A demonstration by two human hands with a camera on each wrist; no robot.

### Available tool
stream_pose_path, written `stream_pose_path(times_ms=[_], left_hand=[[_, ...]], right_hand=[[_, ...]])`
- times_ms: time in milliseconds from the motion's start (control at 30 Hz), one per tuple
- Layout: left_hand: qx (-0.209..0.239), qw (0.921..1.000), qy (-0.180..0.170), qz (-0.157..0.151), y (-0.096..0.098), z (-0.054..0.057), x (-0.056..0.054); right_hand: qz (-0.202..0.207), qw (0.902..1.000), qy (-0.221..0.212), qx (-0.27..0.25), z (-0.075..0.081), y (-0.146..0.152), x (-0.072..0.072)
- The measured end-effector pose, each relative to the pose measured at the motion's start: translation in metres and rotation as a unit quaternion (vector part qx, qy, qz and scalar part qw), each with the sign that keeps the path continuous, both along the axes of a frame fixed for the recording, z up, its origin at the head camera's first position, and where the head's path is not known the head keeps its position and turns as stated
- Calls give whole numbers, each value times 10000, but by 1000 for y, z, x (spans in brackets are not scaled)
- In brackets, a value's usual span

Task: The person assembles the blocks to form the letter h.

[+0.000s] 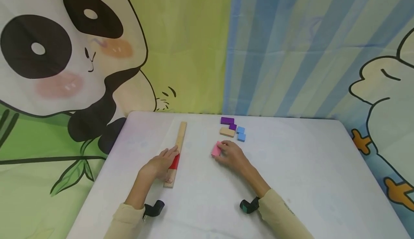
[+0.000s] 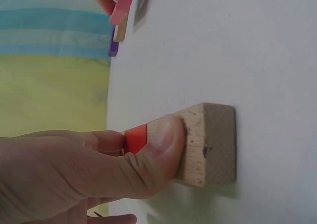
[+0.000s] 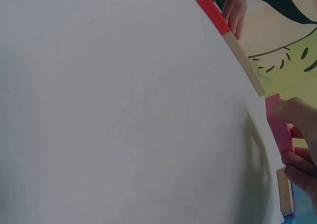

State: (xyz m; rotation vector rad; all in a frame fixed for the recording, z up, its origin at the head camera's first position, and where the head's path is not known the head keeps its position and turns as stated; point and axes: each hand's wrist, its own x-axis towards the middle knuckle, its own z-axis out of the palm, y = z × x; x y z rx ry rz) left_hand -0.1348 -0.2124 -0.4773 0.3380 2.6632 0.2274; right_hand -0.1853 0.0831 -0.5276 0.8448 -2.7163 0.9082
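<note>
A straight row of light wooden blocks [image 1: 182, 133] with a red block [image 1: 174, 162] in it runs away from me on the left of the white table. Along its left side lies my left hand [image 1: 158, 165], fingers extended at the red block. In the left wrist view the thumb presses against the nearest wooden block [image 2: 219, 144]. My right hand [image 1: 233, 155] pinches a pink block [image 1: 216, 149] between thumb and fingers, to the right of the row. The right wrist view shows the pink block [image 3: 280, 127] tilted in the fingers.
Beyond the right hand lie a long purple block [image 1: 227, 120], a small purple block [image 1: 233, 127], a plain wooden block [image 1: 227, 132] and two blue blocks [image 1: 241, 137]. A printed cloth backdrop [image 1: 194, 52] hangs behind the white table [image 1: 317, 167].
</note>
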Motion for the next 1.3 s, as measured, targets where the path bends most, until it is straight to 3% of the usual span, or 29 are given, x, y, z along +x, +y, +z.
stream_pose_path(times_ms=[200,367,633,867,1167,1300], left_hand=[[28,10000,22,7,1,-2,-1],[4,10000,26,-26,1,-1,-1],[61,10000,-21,-28,1,3,-1],[56,10000,19,-4,1,5,1],[44,10000,-32,29,0,2,-1],[134,9998,-72,93,0,2,0]], right_hand=[[1305,9911,194,193,4,-1,26],[1745,9821,147,693,4,-8,48],[1684,9819,368,787,0,-15,63],[1634,9814,389,925,-1,-14,69],[1540,9776,905,1117,-3,-14,72],[1519,9780,904,1107,-4,-13,76]])
